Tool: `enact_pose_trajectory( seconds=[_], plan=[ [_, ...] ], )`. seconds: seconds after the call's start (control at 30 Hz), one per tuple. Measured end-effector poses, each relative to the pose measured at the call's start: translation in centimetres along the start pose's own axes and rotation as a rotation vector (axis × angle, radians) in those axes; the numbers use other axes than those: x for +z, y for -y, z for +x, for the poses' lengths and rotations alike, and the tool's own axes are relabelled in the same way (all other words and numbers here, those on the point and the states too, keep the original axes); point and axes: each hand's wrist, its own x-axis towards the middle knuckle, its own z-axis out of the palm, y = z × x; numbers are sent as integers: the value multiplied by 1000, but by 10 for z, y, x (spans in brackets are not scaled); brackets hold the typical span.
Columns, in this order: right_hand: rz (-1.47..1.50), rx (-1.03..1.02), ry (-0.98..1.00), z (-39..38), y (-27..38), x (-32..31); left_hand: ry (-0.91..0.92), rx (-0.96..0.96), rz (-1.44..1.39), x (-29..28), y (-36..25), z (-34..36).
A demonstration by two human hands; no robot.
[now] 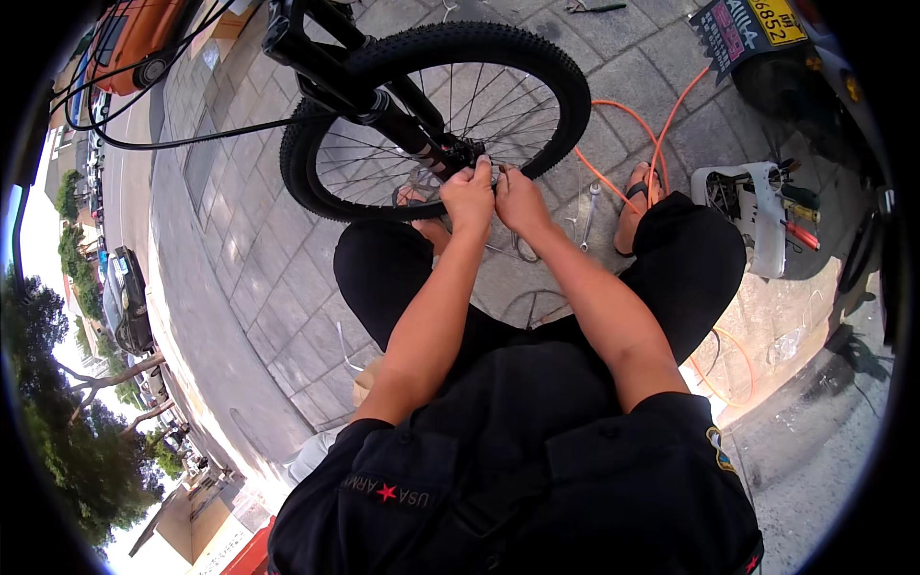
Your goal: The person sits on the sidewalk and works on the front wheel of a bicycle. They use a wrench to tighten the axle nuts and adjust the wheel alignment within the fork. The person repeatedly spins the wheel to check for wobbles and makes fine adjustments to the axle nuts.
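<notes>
A bicycle wheel (pixel 578 101) with a knobby black tyre sits in a black suspension fork (pixel 388 117) in front of me. Close to its hub (pixel 467 151), my left hand (pixel 468 199) has its fingers curled in and the thumb pointing up at the axle end. Right beside it, my right hand (pixel 520 201) is closed, with the fingers pressed together. Whatever either hand grips is too small or hidden to make out. Behind my right wrist, a metal loop (pixel 524 251) shows on the paving between my legs.
A silver wrench (pixel 590 216) lies on the paving near my right foot. An orange hose (pixel 661 144) winds past that foot. To the right stands a white tool bin (pixel 762 254) with a red-handled screwdriver (pixel 802 236). Pliers (pixel 596 9) lie at the far side; a vehicle's number plate (pixel 774 21) is upper right.
</notes>
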Motion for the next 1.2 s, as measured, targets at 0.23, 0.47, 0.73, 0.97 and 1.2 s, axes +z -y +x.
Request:
enact_pose_trajectory(
  seconds=[0.23,0.47,0.73,0.97,1.2],
  plan=[
    [-597,-252,324,24,26,-49,-77,64,119,3,9,4],
    [-993,-269,961,86,71,-75,-75,148,256,1,9,-2],
    [-508,-88,50,37,18,-44,19,-8,101,-8,-9,-11],
    [451,297,165,13,1,-25,45,-106,19,-14,-9,-3],
    [636,241,179,11,-15,1,79,-167,-88,-11,-17,-9]
  ],
)
